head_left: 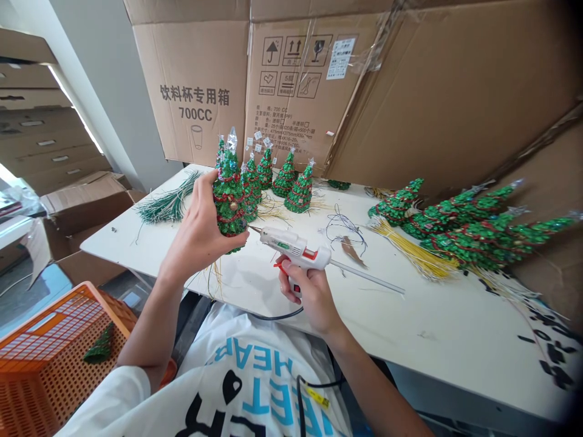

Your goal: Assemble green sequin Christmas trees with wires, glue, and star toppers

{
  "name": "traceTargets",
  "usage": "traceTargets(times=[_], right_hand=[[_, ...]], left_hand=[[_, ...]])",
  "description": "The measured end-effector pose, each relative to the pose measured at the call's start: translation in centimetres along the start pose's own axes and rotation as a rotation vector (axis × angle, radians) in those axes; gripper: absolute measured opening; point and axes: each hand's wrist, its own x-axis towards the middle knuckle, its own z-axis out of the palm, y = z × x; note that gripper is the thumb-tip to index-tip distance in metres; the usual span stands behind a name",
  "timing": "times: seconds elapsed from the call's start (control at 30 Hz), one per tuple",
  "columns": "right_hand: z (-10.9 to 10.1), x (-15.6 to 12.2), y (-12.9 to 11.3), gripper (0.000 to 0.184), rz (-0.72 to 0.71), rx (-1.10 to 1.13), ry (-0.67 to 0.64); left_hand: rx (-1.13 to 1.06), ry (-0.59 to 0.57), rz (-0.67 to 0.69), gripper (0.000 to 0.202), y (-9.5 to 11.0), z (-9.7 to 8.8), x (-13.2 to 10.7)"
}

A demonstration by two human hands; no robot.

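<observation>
A small green Christmas tree (229, 197) with red bead garland and a clear star on top stands upright in my left hand (194, 233). Thumb and fingers close around its lower part, over the near left of the table. My right hand (310, 291) grips a white glue gun (296, 247) by its handle, fingers at the orange trigger. The nozzle points left and ends close to the tree's base, beside my left thumb; I cannot tell whether it touches. A pale glue stick (367, 276) sticks out of the gun's rear.
Several decorated trees (299, 188) stand behind on the white table (437, 328); more lie at right (478, 230) by yellow wires (414, 246). Green wires (168, 200) lie at left. Cardboard (195, 60) walls the back. An orange crate (54, 364) stands lower left.
</observation>
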Motion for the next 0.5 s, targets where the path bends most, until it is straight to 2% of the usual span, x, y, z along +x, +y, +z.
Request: traceTargets(times=[0.5], right_hand=[[0.1, 0.02, -0.15, 0.036, 0.008, 0.006, 0.005]], left_hand=[[0.024, 0.029, 0.03, 0.101, -0.16, 0.2, -0.03]])
